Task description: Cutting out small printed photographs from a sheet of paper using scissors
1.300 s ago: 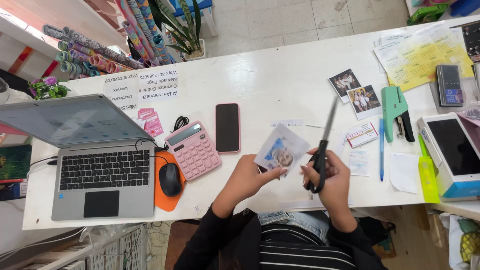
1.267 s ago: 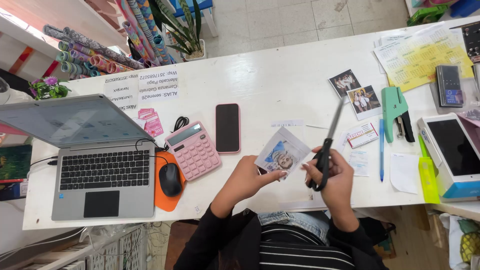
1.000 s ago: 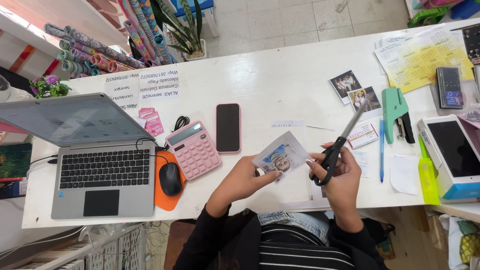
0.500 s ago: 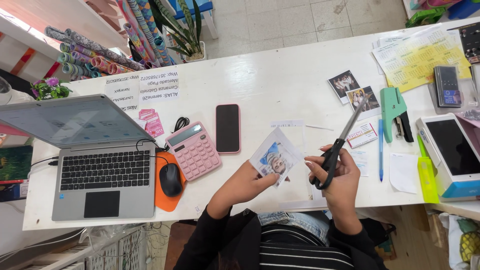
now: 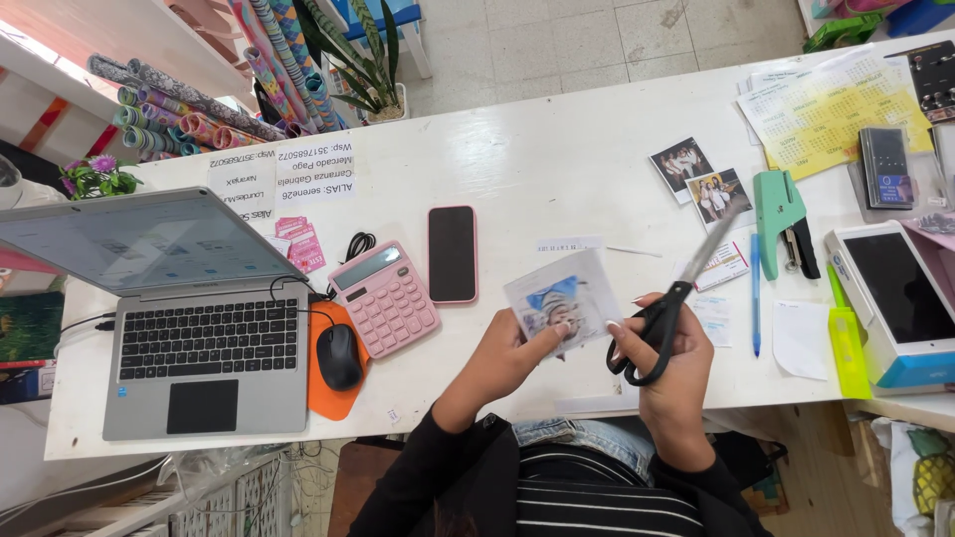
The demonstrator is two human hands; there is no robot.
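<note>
Tilted flatter since before, the printed photo [image 5: 560,301] sits pinched in her left hand [image 5: 509,350]; right hand [image 5: 665,350] grips black scissors [image 5: 668,308], blades nearly closed, trimming seemingly unfinished.

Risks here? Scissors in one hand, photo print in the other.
1. The left hand pinches the photo print close to the scissors in the right hand; a fingertip could get nicked.
2. A skewed cut might run into the picture.
3. Offcuts may scatter toward the phone and calculator.
</note>
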